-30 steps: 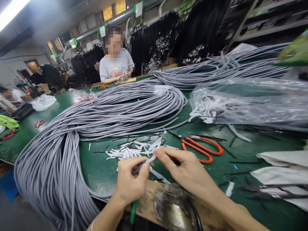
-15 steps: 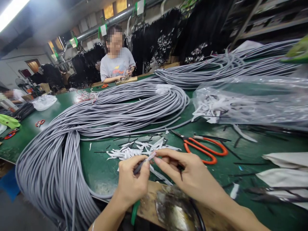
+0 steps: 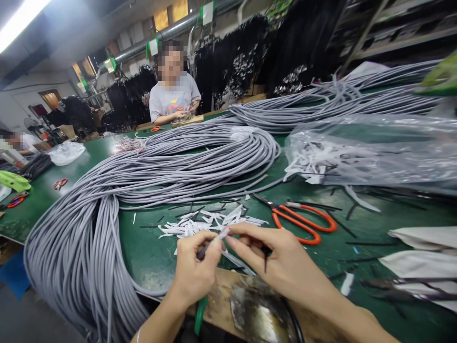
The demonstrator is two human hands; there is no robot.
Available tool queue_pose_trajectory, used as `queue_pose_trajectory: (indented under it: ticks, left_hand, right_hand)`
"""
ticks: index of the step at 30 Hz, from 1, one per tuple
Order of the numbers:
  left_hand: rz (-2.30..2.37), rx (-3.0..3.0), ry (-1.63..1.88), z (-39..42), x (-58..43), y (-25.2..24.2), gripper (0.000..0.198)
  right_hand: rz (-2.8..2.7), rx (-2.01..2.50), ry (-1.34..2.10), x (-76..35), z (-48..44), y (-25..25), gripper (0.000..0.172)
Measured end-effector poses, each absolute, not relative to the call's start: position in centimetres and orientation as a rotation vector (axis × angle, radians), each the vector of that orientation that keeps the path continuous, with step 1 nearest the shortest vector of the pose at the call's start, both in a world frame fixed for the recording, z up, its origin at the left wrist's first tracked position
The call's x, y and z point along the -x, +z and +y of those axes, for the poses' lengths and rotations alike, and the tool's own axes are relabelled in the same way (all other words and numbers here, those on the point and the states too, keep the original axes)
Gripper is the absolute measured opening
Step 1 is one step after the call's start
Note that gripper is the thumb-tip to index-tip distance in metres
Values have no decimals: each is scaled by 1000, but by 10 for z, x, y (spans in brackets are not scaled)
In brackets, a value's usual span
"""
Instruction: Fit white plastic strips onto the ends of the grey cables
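Note:
My left hand point(image 3: 194, 274) pinches a dark grey cable point(image 3: 202, 252) between thumb and forefinger. A whitish wrapping strip point(image 3: 223, 233) covers the part that sticks out of that grip. At its far tip, the thumb and forefinger of my right hand point(image 3: 276, 250) close on the strip, the other fingers curled under. A thin dark strand point(image 3: 265, 262) shows near the right palm. Just beyond the hands lies a heap of cut white strips point(image 3: 193, 227). Orange-handled scissors point(image 3: 298, 220) rest to the right of it.
A thick bundle of grey cables point(image 3: 160, 166) sweeps across the green table point(image 3: 139, 247) and hangs over its edge. A clear plastic bag point(image 3: 389, 152) holds more white strips. Pliers point(image 3: 400, 286) lie at right. A wooden board point(image 3: 223, 295) sits below my hands. A co-worker point(image 3: 174, 97) sits opposite.
Both hands keep nearly the same place and grip on the cable end. My right fingertips have shifted slightly at the strip's tip.

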State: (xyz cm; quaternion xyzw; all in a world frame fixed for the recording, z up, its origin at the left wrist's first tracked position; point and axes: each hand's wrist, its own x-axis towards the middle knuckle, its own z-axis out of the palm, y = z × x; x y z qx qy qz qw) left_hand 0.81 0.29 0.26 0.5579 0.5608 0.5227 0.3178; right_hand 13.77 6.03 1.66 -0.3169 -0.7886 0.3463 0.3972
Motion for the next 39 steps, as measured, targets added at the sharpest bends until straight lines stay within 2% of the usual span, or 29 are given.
queue_pose_trajectory:
  ticks: [14, 19, 26, 33, 39]
  left_hand:
    - [1524, -1555, 1328, 2, -8, 3, 28]
    - [1539, -1586, 1282, 2, -8, 2, 29]
    - [1643, -1611, 1255, -1, -11, 1, 35]
    - [1606, -1629, 1286, -1, -16, 1, 44]
    - [1574, -1561, 1324, -4, -13, 0, 30]
  right_hand:
    - [-1991, 834, 975, -141, 62, 15, 37]
    - [-2014, 823, 971, -141, 63, 13, 35]
    - [-2006, 808, 986, -141, 61, 19, 32]
    - [-2006, 803, 936, -141, 61, 17, 41]
    - [-2052, 815, 777, -141, 60, 19, 41]
